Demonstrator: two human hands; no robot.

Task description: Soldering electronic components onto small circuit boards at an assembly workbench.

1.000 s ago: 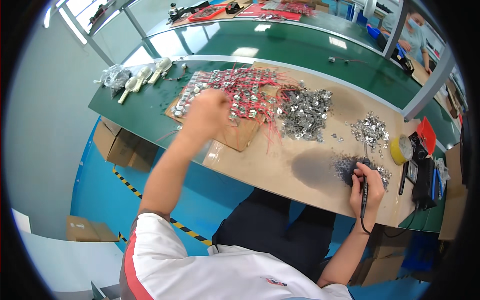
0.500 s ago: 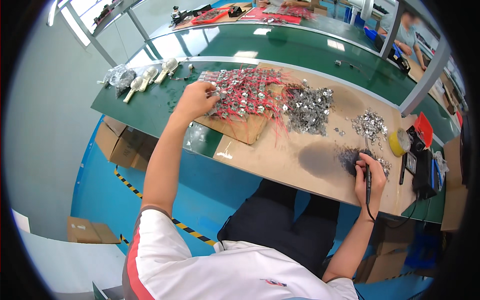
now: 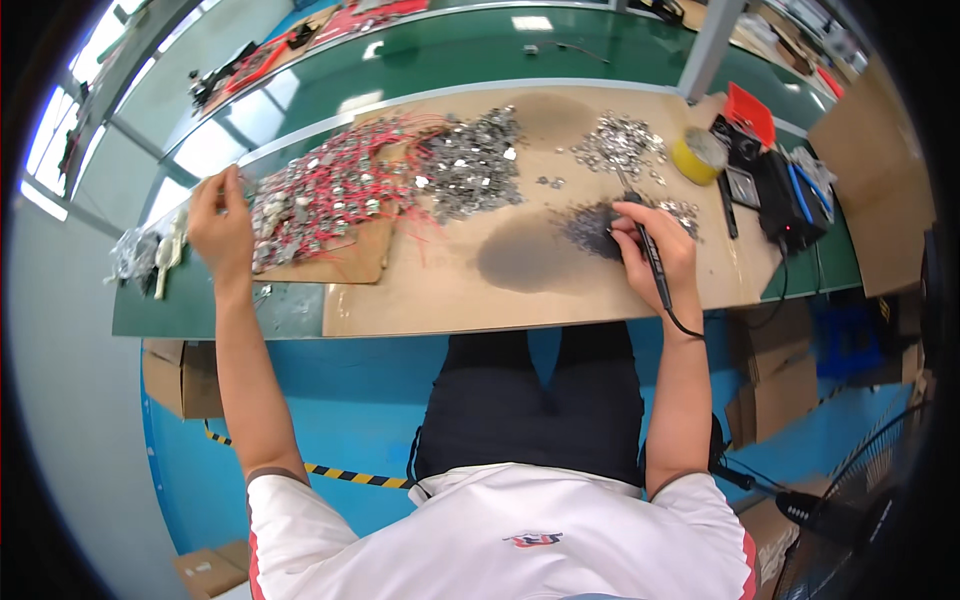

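My right hand (image 3: 672, 245) grips a black corded soldering iron (image 3: 654, 268), its tip pointing away from me over the brown work sheet. Beside that hand lies a dark, sooty patch (image 3: 585, 230) with small metal bits. My left hand (image 3: 222, 228) is raised at the left end of a heap of small metal parts with red wires (image 3: 335, 180). Its thumb and fingers are pinched together; whatever they hold, if anything, is too small to make out. The heap rests on a tan board (image 3: 350, 262).
Loose metal pieces form a grey pile (image 3: 475, 165) and a smaller one (image 3: 620, 143). At the right stand a yellow roll (image 3: 700, 156), a red bin (image 3: 750, 114) and a black box (image 3: 788, 212) with a cord. Pale handheld fans (image 3: 172, 250) and a plastic bag (image 3: 135, 255) lie far left.
The view has swung to the right. My left hand has moved off the wired parts to the heap's left end. My right hand stays by the sooty patch with the soldering iron.
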